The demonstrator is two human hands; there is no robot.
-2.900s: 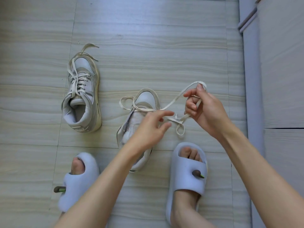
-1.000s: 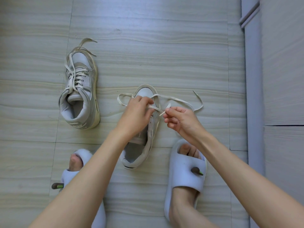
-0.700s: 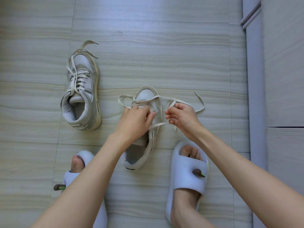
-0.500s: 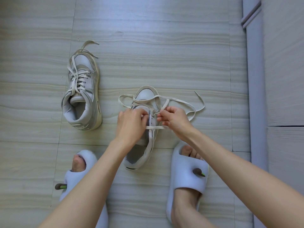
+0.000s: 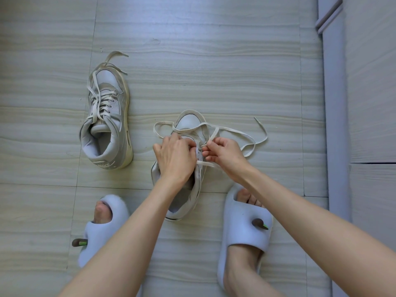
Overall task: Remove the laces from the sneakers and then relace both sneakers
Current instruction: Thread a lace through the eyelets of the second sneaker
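lace (image 5: pixel 235 131) pinched in right hand (image 5: pixel 225 155) over near sneaker (image 5: pixel 188 123); left hand (image 5: pixel 174 155) grips its eyelet edge.

The floor (image 5: pixel 192 61) is laid in smooth tiles with a wood-grain pattern and a soft sheen. The laced sneaker (image 5: pixel 107 125) is made of matt, scuffed leather-like panels with a rubbery sole. The lace (image 5: pixel 235 130) is seen as flat woven cloth, slightly soiled. The slippers (image 5: pixel 244 228) are formed of smooth, matt foam-like plastic.
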